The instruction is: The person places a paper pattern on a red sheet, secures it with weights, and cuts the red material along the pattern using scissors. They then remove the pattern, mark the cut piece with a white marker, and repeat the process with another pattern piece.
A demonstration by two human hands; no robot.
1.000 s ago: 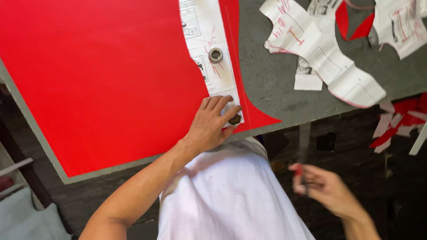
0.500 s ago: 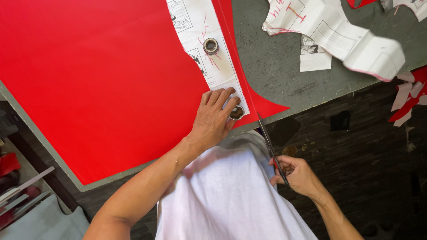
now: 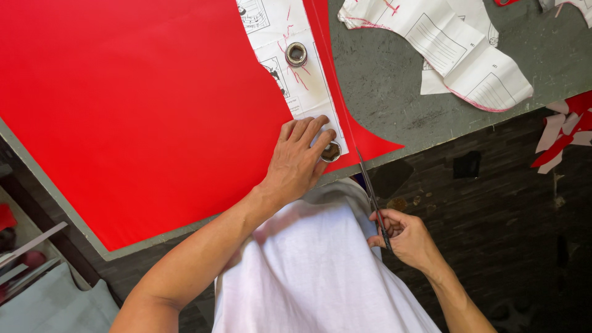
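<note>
- On the grey table (image 3: 394,92) lies a big sheet of red fabric (image 3: 135,111), and it covers most of the left side.
- A white paper pattern (image 3: 290,68) with drawings and red marks sits on the red fabric, near its right edge.
- The left hand (image 3: 299,160) lies flat with its fingers spread a little, and it presses down on the bottom end of the paper pattern.
- A small round metal weight (image 3: 331,152) sits just beside the fingertips of that hand, touching them.
- A second round metal weight (image 3: 296,54) sits higher up on the same paper.
- The right hand (image 3: 404,237) is below the table edge, with its fingers curled around the handles of the scissors (image 3: 370,188).
- The scissors point up toward the table, and their tip meets the bottom edge of the red fabric. The blades look nearly closed, but they are thin and hard to see.
- More white paper pieces (image 3: 456,55) lie well apart on the right side of the table.
- Red and white scraps (image 3: 564,132) lie on the dark floor at the right.
</note>
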